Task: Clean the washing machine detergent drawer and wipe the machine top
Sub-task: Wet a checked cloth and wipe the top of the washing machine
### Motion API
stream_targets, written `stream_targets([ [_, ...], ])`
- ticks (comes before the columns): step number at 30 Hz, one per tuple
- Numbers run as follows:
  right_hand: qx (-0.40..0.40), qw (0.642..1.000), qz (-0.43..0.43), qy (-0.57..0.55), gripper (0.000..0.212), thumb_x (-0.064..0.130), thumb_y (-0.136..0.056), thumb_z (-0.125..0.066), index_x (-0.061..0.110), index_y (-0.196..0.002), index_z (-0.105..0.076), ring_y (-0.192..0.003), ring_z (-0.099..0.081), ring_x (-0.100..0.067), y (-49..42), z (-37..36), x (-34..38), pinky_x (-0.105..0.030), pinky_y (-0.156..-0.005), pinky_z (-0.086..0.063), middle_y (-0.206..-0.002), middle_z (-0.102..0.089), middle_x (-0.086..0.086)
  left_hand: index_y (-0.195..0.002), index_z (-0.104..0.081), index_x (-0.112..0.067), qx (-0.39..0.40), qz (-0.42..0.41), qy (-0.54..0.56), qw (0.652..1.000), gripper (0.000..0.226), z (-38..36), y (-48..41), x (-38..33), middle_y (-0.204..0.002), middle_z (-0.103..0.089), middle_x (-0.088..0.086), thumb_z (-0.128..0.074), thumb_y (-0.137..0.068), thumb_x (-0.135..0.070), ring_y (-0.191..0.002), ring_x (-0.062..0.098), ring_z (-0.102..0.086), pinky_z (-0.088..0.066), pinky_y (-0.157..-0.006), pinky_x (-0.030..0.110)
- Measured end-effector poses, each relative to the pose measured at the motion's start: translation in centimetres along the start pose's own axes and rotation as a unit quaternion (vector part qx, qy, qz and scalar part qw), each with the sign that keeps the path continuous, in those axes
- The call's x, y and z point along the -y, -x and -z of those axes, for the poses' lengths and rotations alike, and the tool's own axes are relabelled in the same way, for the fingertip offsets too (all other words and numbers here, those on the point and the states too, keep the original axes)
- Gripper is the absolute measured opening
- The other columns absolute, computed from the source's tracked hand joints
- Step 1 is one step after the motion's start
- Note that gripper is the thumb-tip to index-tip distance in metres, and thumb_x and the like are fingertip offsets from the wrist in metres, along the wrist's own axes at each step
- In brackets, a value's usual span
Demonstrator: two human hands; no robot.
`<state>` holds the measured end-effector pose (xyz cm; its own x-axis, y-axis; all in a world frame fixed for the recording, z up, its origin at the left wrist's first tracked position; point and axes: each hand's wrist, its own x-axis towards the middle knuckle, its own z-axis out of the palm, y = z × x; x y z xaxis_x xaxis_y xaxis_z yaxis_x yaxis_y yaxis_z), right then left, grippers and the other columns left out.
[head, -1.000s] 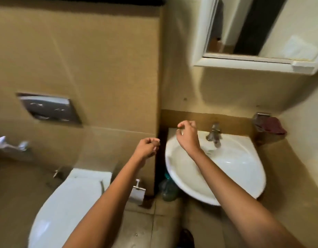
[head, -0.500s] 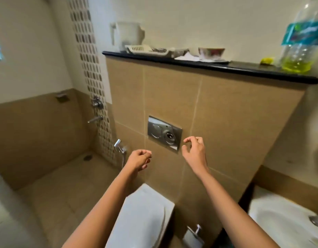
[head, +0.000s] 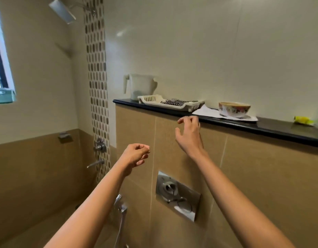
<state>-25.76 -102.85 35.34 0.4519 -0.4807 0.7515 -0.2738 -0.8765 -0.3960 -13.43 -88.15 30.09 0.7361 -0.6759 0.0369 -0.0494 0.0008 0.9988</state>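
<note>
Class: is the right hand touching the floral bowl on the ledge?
No: the floral bowl stands on the ledge, apart from the right hand.

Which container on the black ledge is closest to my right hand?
The slotted white tray, just above the right hand; the jug stands behind its left end, the floral bowl farther right.

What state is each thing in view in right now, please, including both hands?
Left hand, fingers curled, holding nothing.
Right hand, fingers spread, empty, close to the ledge edge.
Jug, upright on the ledge.
White tray, flat on the ledge, dark metal pieces inside.
Bowl, upright on a white sheet.
Shower head, no water running.
</note>
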Motion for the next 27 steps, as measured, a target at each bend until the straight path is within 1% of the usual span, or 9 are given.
stream_targets([
  [3,-0.033,0.998,0.047,0.040,0.025,0.011,-0.086,-0.056,0.004,-0.109,-0.056,-0.107,-0.046,-0.030,-5.6,-0.5,0.6,-0.036,-0.097,-0.038,-0.114,-0.045,-0.015,-0.099,-0.065,-0.012,0.008,-0.038,-0.021,0.999,0.009,0.1,-3.8,-2.8,-0.086,-0.064,0.001,-0.058,-0.095,-0.015,-0.071,0.007,-0.058,-0.044,-0.060,0.019],
  [6,-0.028,0.994,0.077,0.077,0.028,0.007,-0.088,-0.053,0.001,-0.115,-0.055,-0.112,-0.045,-0.029,-10.7,-0.4,0.9,-0.033,-0.095,-0.038,-0.120,-0.046,-0.016,-0.098,-0.065,-0.014,0.008,-0.067,-0.031,0.997,0.008,0.1,-7.1,-4.7,-0.093,-0.065,0.003,-0.058,-0.094,-0.016,-0.081,0.010,-0.060,-0.046,-0.065,0.021],
  [10,0.081,0.986,0.032,0.144,0.034,0.006,-0.086,-0.055,0.005,-0.120,-0.057,-0.116,-0.050,-0.029,-16.9,-1.1,0.2,-0.035,-0.093,-0.043,-0.124,-0.054,-0.013,-0.100,-0.067,-0.014,0.007,-0.082,-0.043,0.996,0.011,0.3,-10.5,-5.6,-0.094,-0.067,0.003,-0.060,-0.093,-0.019,-0.081,0.010,-0.061,-0.047,-0.066,0.021],
  [12,0.155,0.973,-0.018,0.170,0.038,0.009,-0.083,-0.063,0.004,-0.120,-0.058,-0.113,-0.054,-0.028,-19.1,-1.5,-0.3,-0.035,-0.093,-0.048,-0.124,-0.058,-0.013,-0.101,-0.067,-0.014,0.011,-0.083,-0.046,0.995,0.012,0.5,-11.4,-5.4,-0.098,-0.068,0.004,-0.060,-0.093,-0.021,-0.086,0.011,-0.063,-0.049,-0.071,0.023],
  [16,0.313,0.924,-0.093,0.198,0.058,0.040,-0.073,-0.079,0.007,-0.119,-0.065,-0.110,-0.060,-0.026,-21.4,-2.2,-1.7,-0.040,-0.098,-0.048,-0.121,-0.064,-0.007,-0.104,-0.066,-0.012,0.014,-0.073,-0.051,0.996,0.014,1.4,-12.1,-4.2,-0.100,-0.068,0.004,-0.060,-0.093,-0.018,-0.092,0.014,-0.063,-0.050,-0.077,0.027],
  [18,0.349,0.911,-0.108,0.190,0.054,0.042,-0.072,-0.079,0.013,-0.117,-0.068,-0.108,-0.060,-0.024,-21.7,-2.7,-2.1,-0.041,-0.099,-0.047,-0.122,-0.065,-0.003,-0.103,-0.066,-0.013,0.015,-0.067,-0.050,0.996,0.012,2.2,-12.3,-3.6,-0.100,-0.067,0.005,-0.060,-0.093,-0.018,-0.092,0.014,-0.063,-0.050,-0.073,0.025],
  [20,0.346,0.913,-0.111,0.187,0.048,0.036,-0.074,-0.079,0.015,-0.116,-0.069,-0.109,-0.059,-0.023,-21.7,-3.1,-2.3,-0.039,-0.100,-0.047,-0.120,-0.065,-0.002,-0.103,-0.065,-0.014,0.017,-0.061,-0.055,0.996,0.011,3.1,-12.3,-3.1,-0.103,-0.067,0.005,-0.061,-0.093,-0.018,-0.093,0.014,-0.064,-0.051,-0.072,0.024],
  [23,0.313,0.921,-0.103,0.207,0.042,0.026,-0.078,-0.077,0.009,-0.115,-0.068,-0.109,-0.060,-0.025,-22.0,-3.5,-2.3,-0.034,-0.094,-0.049,-0.118,-0.066,-0.008,-0.103,-0.065,-0.015,0.017,-0.053,-0.064,0.996,0.012,4.3,-12.3,-2.5,-0.104,-0.067,0.005,-0.061,-0.093,-0.018,-0.094,0.015,-0.064,-0.051,-0.073,0.024],
  [27,0.218,0.949,-0.109,0.199,0.026,0.012,-0.084,-0.060,0.001,-0.107,-0.066,-0.095,-0.061,-0.028,-22.5,-4.3,-2.2,-0.029,-0.076,-0.049,-0.107,-0.066,-0.014,-0.103,-0.066,-0.016,-0.005,-0.042,-0.055,0.998,0.012,6.0,-11.7,-2.0,-0.103,-0.068,0.005,-0.061,-0.093,-0.018,-0.097,0.016,-0.065,-0.052,-0.076,0.026],
])
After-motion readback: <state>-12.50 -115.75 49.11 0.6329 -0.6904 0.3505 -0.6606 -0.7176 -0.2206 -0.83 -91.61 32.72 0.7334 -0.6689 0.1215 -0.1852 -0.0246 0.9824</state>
